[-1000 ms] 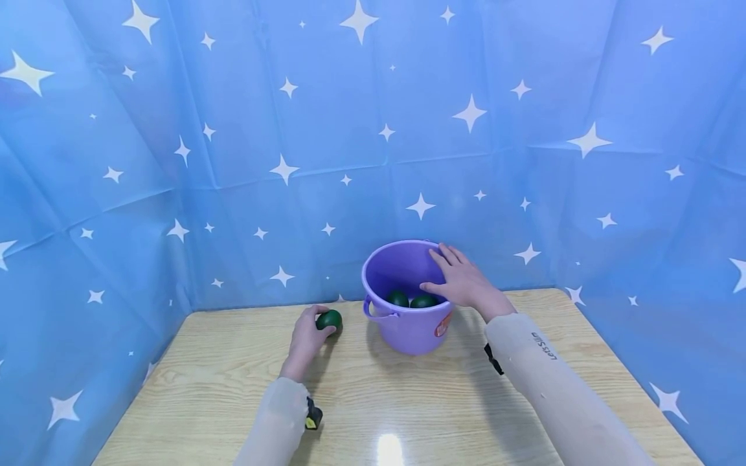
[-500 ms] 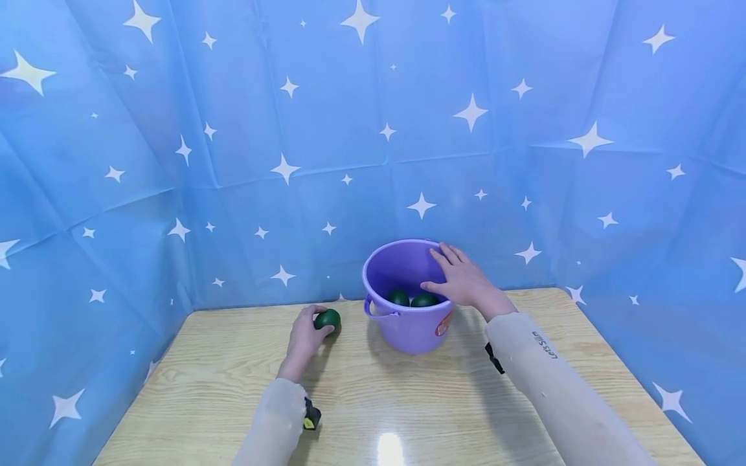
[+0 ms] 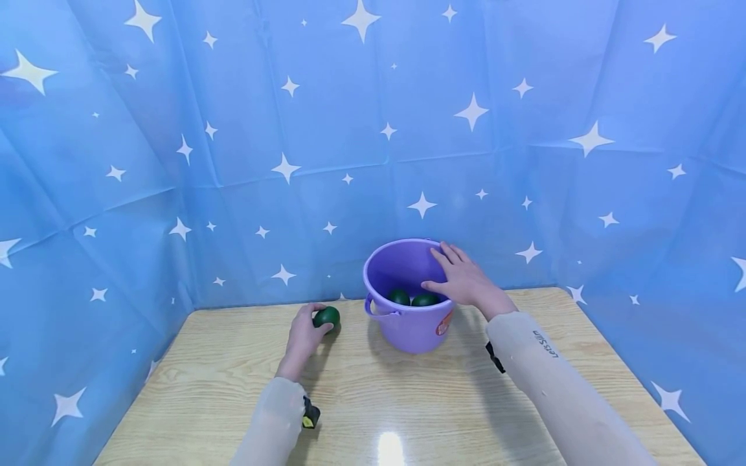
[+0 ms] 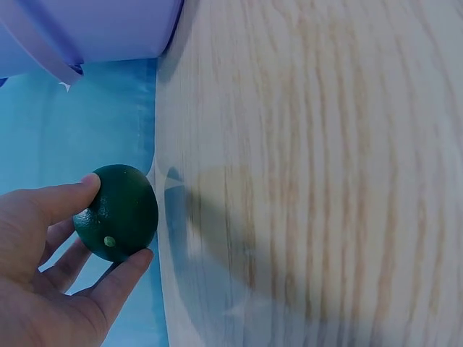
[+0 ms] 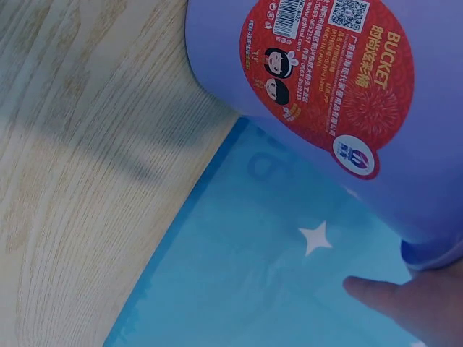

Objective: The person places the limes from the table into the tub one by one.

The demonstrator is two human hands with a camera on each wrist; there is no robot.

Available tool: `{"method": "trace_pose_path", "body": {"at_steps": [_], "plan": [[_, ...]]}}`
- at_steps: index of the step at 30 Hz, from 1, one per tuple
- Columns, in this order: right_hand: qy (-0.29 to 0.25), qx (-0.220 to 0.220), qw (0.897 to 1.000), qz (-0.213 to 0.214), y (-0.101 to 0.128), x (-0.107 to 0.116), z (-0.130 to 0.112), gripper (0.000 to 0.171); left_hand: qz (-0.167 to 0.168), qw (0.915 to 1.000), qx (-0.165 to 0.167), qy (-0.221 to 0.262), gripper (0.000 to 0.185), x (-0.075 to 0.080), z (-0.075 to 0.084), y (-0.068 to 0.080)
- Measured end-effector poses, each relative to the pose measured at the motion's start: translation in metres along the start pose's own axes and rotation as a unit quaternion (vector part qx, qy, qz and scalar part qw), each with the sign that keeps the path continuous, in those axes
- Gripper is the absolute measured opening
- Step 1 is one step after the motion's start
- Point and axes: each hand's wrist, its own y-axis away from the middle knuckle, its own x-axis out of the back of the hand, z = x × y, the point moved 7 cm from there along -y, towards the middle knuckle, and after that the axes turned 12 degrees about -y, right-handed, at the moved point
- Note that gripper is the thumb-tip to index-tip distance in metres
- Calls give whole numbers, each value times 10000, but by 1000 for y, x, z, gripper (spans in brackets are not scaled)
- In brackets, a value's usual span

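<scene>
Near the table's back edge, my left hand (image 3: 304,336) pinches a dark green, rounded fruit (image 3: 326,317) between thumb and fingers. The left wrist view shows a pale stem spot on the fruit (image 4: 121,213); whether it touches the table I cannot tell. To its right stands a purple bucket (image 3: 410,330), with two more dark green fruits (image 3: 424,299) inside, partly hidden by the front rim. My right hand (image 3: 466,283) rests on the bucket's right rim with spread, fairly straight fingers, the thumb reaching over the opening. A straight finger (image 5: 376,290) shows outside the bucket in the right wrist view.
The wooden table (image 3: 221,375) ends at a blue curtain (image 3: 262,129) with white stars, close behind the bucket. A purple handle (image 3: 381,315) hangs on the bucket's left front. A red label (image 5: 333,79) marks its side.
My left hand and the fruit have shifted very slightly left and away from me. The right hand and bucket stay in place; the head view has drifted a little.
</scene>
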Motion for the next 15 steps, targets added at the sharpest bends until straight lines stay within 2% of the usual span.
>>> {"method": "trace_pose_path", "body": {"at_steps": [15], "plan": [[25,13,10000,17,0,1,-1,85,36,9999,73,115,42,5,3,2]]}}
